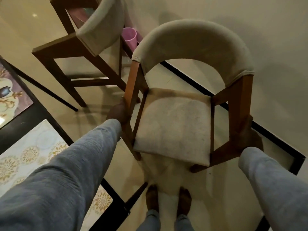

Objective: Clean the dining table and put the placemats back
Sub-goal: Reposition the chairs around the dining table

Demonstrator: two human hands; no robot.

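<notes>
A wooden chair (pixel 176 130) with a beige padded seat and curved back stands right in front of me on the floor. My left hand (pixel 118 112) grips its left wooden arm post. My right hand (pixel 250 135) grips its right arm post, partly hidden behind the wood. The dark dining table (pixel 30 120) lies at the left edge. On it lie a cream floral placemat (pixel 30 155) near me and a purple patterned placemat (pixel 11 90) farther off.
A second chair of the same kind (pixel 93 39) stands behind the first, near the table. A pink bin (pixel 130 36) sits on the floor between the chairs. My feet (pixel 168 200) stand close to the chair's front. A black floor stripe (pixel 208 90) runs diagonally.
</notes>
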